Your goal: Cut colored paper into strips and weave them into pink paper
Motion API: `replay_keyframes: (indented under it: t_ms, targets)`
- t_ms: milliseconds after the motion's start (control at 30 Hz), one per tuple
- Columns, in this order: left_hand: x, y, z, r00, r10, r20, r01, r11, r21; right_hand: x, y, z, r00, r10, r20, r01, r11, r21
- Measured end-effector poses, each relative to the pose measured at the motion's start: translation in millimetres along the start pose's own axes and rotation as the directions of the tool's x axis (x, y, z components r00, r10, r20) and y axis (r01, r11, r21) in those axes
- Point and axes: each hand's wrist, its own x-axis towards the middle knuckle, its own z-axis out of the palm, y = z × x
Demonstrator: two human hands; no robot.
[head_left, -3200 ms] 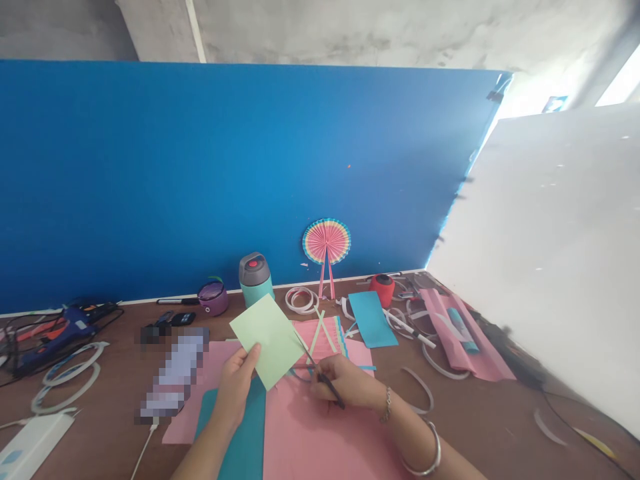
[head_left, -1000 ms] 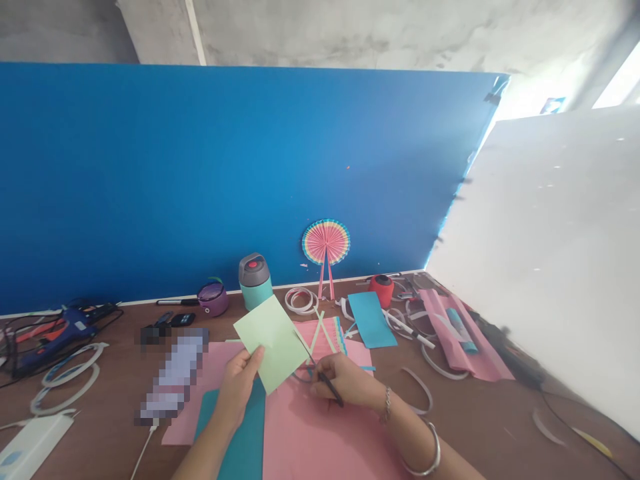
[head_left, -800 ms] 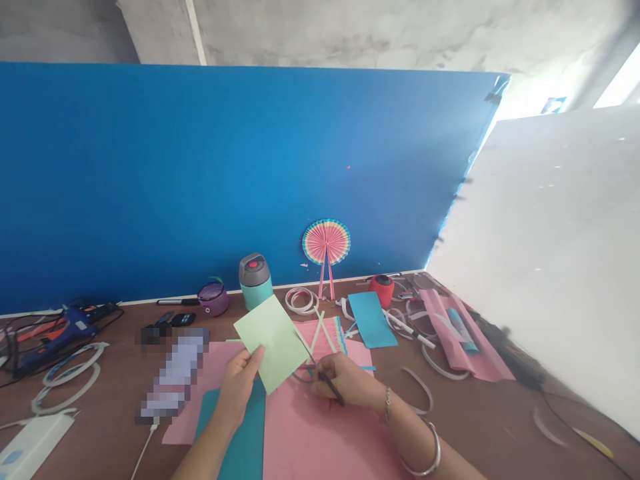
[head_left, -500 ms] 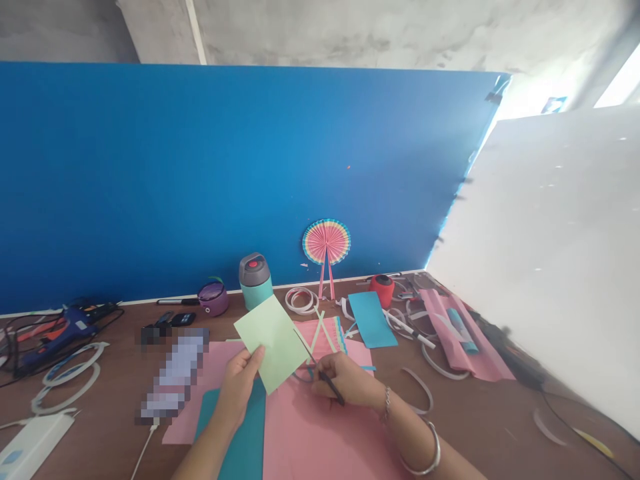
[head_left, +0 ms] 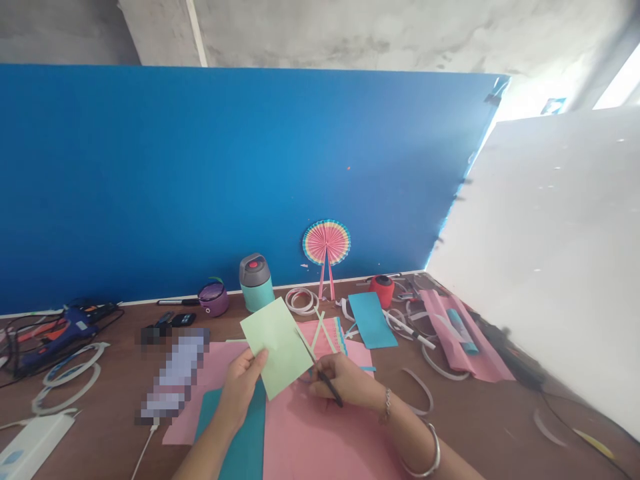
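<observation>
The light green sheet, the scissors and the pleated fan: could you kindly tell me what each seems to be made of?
Light green sheet: matte paper or thin card, flat with crisp edges. Scissors: dark handle, probably plastic; thin blades presumably metal, too small to confirm. Pleated fan: likely matte paper, judging by its sharp radial folds.

Glares white beyond the right end of the blue partition, darkens toward its lower left, softens fine detail, stretches at the edges; breaks into pixel blocks over the phone below it.
</observation>
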Motion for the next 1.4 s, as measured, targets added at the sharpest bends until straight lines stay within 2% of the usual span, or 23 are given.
replay_keyframes:
  t_ms: [267, 867, 1233, 1400]
  targets:
    - [0.5, -1.4, 3.7, 1.0, 0.001, -0.011, -0.001, 1.0, -0.011, -0.1, 0.1, 0.8, 0.999, -0.035, -0.028, 0.036, 0.999, 0.021]
    - [-1.7, 1.7, 6.0, 1.0, 0.006, -0.014, -0.007, 1.0, -0.012, 2.0, 3.2, 1.5, 0.996, -0.068, -0.056, 0.064, 0.995, -0.082]
    - [-1.2, 0.8, 4.5, 1.0, -0.009, 0.011, 0.009, 1.0, -0.021, 2.2, 3.7, 1.5, 0.998, -0.058, -0.015, 0.058, 0.998, 0.017]
    - [-1.3, 0.9, 6.5, 0.999, -0.02, 0.027, 0.021, 0.999, -0.028, 4.1, 6.2, 1.9, 0.998, -0.057, -0.04, 0.059, 0.998, 0.036]
